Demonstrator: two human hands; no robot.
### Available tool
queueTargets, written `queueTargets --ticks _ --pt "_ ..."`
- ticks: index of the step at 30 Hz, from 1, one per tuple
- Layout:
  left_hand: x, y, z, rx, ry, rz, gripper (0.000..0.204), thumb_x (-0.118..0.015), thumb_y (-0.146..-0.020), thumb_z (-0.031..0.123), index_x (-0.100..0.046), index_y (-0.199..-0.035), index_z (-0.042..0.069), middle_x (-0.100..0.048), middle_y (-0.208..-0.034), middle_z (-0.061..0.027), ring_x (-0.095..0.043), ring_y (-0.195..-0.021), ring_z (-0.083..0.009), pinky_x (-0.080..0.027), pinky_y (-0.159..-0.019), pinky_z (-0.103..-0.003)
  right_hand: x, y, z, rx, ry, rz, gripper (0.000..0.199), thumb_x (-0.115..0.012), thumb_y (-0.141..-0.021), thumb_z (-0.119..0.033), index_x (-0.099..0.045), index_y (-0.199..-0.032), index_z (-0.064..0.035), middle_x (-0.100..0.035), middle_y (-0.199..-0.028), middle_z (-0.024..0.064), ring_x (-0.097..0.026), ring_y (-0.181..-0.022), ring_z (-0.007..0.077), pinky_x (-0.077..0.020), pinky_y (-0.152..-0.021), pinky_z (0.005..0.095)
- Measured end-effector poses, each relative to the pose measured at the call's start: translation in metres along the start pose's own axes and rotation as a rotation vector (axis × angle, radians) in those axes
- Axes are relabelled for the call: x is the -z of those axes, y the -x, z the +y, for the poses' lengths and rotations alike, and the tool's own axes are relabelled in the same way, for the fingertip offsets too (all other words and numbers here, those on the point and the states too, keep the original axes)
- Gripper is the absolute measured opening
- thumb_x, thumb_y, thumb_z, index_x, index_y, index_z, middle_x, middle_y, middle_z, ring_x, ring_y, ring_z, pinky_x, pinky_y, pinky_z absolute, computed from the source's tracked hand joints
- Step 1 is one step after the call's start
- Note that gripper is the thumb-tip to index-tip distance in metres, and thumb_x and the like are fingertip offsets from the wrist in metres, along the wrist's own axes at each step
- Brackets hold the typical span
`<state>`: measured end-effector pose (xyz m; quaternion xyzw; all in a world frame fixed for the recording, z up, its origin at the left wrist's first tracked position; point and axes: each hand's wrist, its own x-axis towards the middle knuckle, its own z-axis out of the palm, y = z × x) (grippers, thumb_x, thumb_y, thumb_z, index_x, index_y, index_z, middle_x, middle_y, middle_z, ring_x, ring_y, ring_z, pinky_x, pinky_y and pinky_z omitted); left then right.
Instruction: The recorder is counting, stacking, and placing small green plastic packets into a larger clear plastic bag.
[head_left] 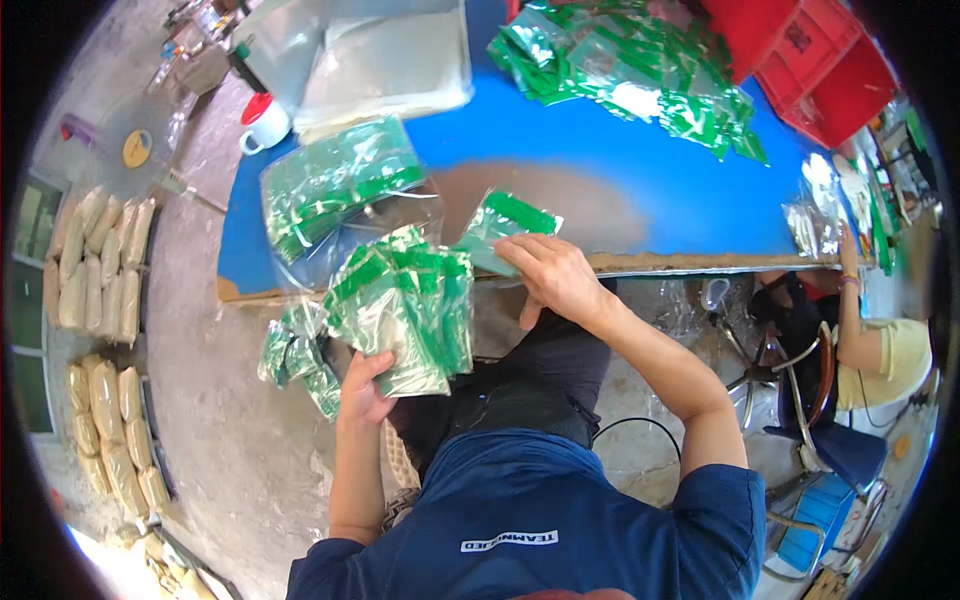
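Observation:
A fanned stack of flat green-and-clear plastic packets (405, 310) is gripped at its lower edge by my left hand (368, 388), just in front of the table edge. More green packets (303, 358) hang beside that stack on the left; what supports them is hidden. My right hand (558, 275) reaches over the edge with its fingertips on a single green packet (512, 215), the thumb apart below. Behind my left hand lies a clear bag (345, 185) filled with a neat row of green packets.
The blue table (450, 135) carries a large heap of green packets (630, 65), a red crate (815, 65), a clear plastic bin (385, 60) and a white mug (265, 125) with a red top. Another person (880, 360) sits at the right. Stacked brown sacks (105, 265) line the left.

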<state>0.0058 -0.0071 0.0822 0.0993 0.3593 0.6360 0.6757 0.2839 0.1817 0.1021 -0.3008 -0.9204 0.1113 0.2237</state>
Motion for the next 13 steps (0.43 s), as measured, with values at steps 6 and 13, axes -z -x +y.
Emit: queueTargets --ticks 6,13 --pt "-0.024 -0.02 -0.011 0.098 -0.153 -0.125 0.063 -0.069 -0.089 0.017 -0.04 -0.142 -0.001 -0.057 -0.133 -0.0164 -0.059 -0.12 -0.03 -0.049 -0.102 -0.048 0.055 -0.024 -0.025 -0.059 -0.293 0.611 0.046 -0.065 -0.075 0.0 -0.063 -0.121 -0.007 -0.068 -0.107 0.0139 -0.067 -0.098 0.0325 -0.0541 -0.087 0.0405" --pt "-0.049 -0.062 -0.021 0.31 -0.013 -0.318 0.107 -0.038 -0.078 0.088 -0.033 -0.152 0.011 -0.044 -0.151 -0.0103 -0.047 -0.133 -0.0267 -0.04 -0.11 -0.046 0.053 0.006 -0.05 0.253 -0.227 -0.101 0.049 -0.072 -0.084 -0.026 -0.059 -0.131 -0.0169 -0.058 -0.131 0.0116 -0.05 -0.13 0.0283 -0.0273 -0.116 0.0581"
